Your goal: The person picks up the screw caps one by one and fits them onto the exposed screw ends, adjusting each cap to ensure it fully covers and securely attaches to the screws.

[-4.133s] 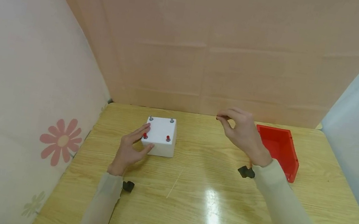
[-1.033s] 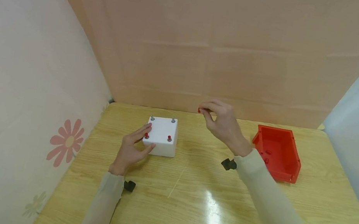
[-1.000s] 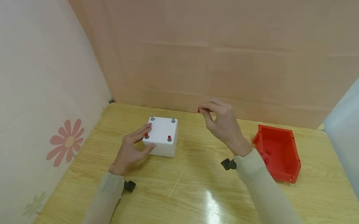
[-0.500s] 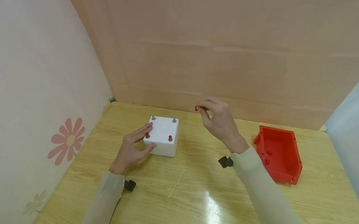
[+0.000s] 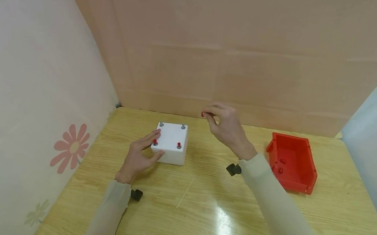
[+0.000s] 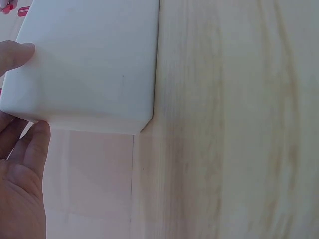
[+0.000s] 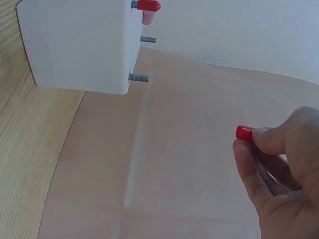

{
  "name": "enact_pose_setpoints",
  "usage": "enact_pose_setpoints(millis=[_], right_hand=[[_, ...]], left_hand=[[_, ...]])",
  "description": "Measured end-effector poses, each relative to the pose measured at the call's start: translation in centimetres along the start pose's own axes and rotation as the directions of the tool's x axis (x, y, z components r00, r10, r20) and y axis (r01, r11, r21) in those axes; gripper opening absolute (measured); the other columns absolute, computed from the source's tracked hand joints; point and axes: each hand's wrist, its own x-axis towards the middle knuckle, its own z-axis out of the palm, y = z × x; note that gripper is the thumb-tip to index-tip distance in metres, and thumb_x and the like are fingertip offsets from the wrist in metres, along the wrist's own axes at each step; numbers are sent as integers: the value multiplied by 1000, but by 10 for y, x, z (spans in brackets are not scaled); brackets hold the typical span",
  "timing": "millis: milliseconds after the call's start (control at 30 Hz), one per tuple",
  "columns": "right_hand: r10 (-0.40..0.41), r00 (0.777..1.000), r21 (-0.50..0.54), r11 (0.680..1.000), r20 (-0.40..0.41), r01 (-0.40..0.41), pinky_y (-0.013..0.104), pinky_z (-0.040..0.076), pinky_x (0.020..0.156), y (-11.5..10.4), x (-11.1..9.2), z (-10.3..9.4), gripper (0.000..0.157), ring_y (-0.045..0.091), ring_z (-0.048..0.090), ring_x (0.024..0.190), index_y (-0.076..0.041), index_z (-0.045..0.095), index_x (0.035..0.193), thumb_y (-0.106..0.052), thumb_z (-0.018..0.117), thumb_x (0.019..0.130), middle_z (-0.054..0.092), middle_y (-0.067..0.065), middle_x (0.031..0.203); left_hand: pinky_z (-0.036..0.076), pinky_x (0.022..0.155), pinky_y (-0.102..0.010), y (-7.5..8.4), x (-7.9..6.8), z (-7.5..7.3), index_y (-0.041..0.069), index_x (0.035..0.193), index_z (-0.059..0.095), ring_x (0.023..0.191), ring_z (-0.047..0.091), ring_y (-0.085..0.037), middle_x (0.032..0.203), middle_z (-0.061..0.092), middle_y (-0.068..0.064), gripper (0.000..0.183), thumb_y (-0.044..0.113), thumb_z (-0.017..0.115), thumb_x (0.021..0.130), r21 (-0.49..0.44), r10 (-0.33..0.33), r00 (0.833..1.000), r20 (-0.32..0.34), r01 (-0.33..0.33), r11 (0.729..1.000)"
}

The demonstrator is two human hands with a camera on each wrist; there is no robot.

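A white box (image 5: 172,136) stands on the table with a threaded bolt rising from each top corner. The two near bolts carry red caps (image 5: 179,145); the two far ones show bare metal thread, as on the nearest bolt (image 7: 139,77) in the right wrist view. My left hand (image 5: 138,159) holds the box at its left near corner, thumb on the front face, fingers at the left side and top. Right of the box and raised above it, my right hand (image 5: 225,126) pinches a small red tubular cap (image 7: 244,132) between thumb and fingertips, apart from the bolts.
A red bin (image 5: 298,161) sits at the right of the table, with a couple of small red caps (image 5: 281,170) inside. A brown sheet (image 5: 198,53) forms the back wall, and patterned pale panels flank both sides. Light glares off the table (image 5: 201,226).
My right hand has moved left from near the bin toward the white box, carrying the red cap; in the last half second it shifts only slightly. The left hand stays on the box.
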Motion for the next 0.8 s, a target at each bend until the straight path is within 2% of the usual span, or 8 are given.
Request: enact_pose_setpoints(millis=[133,400,567,800], right_hand=[[-11,1000,19,1000,-3,11,39,65,80,-2,3,2,11,24,77,89,1,82,102,6,74,97,80,11,101],[1,1000,30,1000,0,-1,35,64,79,-2,7,7,10,21,75,85,0,82,101,5,74,97,80,9,98],[3,1000,29,1000,-4,-2,36,65,79,-3,10,10,10,22,76,85,0,83,102,4,75,97,80,10,99],[43,999,63,997,10,-44,36,67,82,-2,12,15,13,21,77,88,-2,83,104,4,74,98,80,9,102]], left_hand=[[51,106,-16,-2,0,0,0,143,66,143,56,-42,154,59,-18,63,1,89,85,-2,4,1000,-9,-4,1000],[51,109,-23,-1,0,1,3,146,65,147,53,-36,158,57,-13,63,6,88,88,-13,-35,999,10,35,999],[49,109,-19,0,0,1,1,145,65,147,53,-39,157,58,-15,62,4,88,88,-15,-20,1000,5,20,1000],[49,108,-15,1,0,2,-2,142,67,143,56,-42,154,59,-18,63,0,90,83,5,-6,1000,-12,6,1000]])
